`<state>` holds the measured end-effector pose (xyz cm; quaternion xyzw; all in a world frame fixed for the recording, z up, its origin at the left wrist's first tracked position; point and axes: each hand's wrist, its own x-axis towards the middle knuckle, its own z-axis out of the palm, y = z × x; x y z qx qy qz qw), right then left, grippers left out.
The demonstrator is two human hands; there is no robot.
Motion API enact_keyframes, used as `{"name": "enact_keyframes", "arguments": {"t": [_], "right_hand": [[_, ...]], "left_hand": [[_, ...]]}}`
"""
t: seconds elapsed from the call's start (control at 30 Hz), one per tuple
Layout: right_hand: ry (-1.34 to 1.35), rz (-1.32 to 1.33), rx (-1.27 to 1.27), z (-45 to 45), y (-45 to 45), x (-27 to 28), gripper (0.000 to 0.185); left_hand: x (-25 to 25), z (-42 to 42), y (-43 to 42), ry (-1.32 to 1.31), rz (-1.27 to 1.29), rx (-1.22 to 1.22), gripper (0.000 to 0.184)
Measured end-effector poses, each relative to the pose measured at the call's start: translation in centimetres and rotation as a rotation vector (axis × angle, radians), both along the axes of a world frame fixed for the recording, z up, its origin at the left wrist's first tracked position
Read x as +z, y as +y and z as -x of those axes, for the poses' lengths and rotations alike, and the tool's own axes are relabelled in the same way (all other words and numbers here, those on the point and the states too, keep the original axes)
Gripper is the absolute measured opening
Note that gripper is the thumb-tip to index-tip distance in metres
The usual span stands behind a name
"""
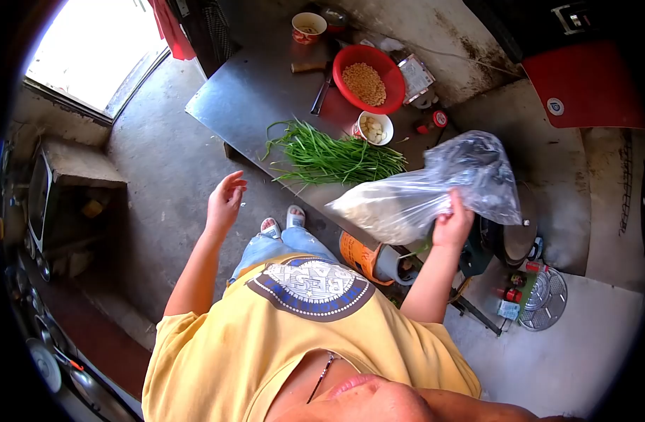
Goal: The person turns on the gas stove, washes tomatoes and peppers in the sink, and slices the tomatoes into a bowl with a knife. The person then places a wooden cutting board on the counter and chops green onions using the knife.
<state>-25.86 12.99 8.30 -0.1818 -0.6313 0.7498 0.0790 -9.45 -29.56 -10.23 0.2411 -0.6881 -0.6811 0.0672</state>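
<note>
Plastic bag (389, 211) with pale contents is at the near edge of the counter (238, 98), beside green stalks (336, 155) — right hand (452, 225) has its grip closed on it, left hand (226, 200) holds nothing, fingers loosely curled

The table (245, 91) carries green stalks (336, 156) (heaped) and a red basin (396, 81).

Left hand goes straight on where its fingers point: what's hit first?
The left hand would probably meet the near edge of the grey metal table first, close to the bunch of long green stalks; height is unclear, so it might pass above.
</note>
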Motion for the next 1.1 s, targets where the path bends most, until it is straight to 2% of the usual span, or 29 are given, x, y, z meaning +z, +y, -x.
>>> {"name": "enact_keyframes", "arguments": {"t": [0.1, 0.17, 0.27, 0.33, 0.37, 0.4, 0.43, 0.5, 0.57, 0.63, 0.7, 0.8, 1.1], "right_hand": [[0.131, -0.069, -0.152, 2.8, 3.3, 0.9, 0.012], [0.162, -0.134, -0.161, 4.9, 5.5, 0.5, 0.014], [0.130, -0.486, -0.143, 8.7, 8.5, -3.2, 0.027], [0.280, -1.109, -0.303, 9.7, 5.4, -4.5, 0.041], [0.377, -1.408, -0.371, 9.8, 2.8, -5.5, 0.048], [0.419, -1.300, -0.272, 8.9, -1.4, -4.5, 0.048], [0.502, -1.105, -0.010, 9.2, -5.5, -5.4, 0.048], [0.596, -0.688, 0.488, 8.0, -12.4, -7.1, 0.048], [0.276, -0.013, 0.998, 4.2, -20.3, -7.8, 0.065], [-0.114, 0.651, 1.380, 0.3, -27.9, -7.4, 0.085], [-0.388, 0.948, 1.504, -2.7, -33.2, -6.6, 0.095], [-0.649, 1.060, 1.572, -7.3, -40.4, -4.9, 0.101], [-0.850, 0.966, 1.844, -21.7, -61.2, -6.1, 0.094]], "left_hand": [[-0.3, 0.6, 0.8, 0.005, 0.015, -0.067, 0.033], [0.7, 0.5, 0.7, -0.016, 0.021, -0.077, 0.032], [1.5, -0.2, -0.7, -0.061, -0.031, -0.065, 0.032], [2.5, -1.3, -2.5, -0.086, -0.135, -0.028, 0.036], [3.2, -1.8, -3.2, -0.017, -0.381, 0.059, 0.040], [5.6, -1.7, -3.5, 0.067, -0.622, 0.155, 0.045], [7.7, -1.8, -3.8, 0.165, -0.857, 0.256, 0.051], [10.3, -2.1, -4.5, 0.390, -1.159, 0.366, 0.067], [12.0, -3.0, -5.2, 0.517, -1.257, 0.419, 0.069], [13.2, -4.8, -6.4, 0.616, -1.302, 0.450, 0.071], [13.7, -6.3, -7.2, 0.664, -1.299, 0.491, 0.072], [13.6, -10.6, -10.2, 0.755, -1.260, 0.593, 0.074], [13.1, -28.5, -24.8, 0.992, -1.142, 0.802, 0.075]]}}
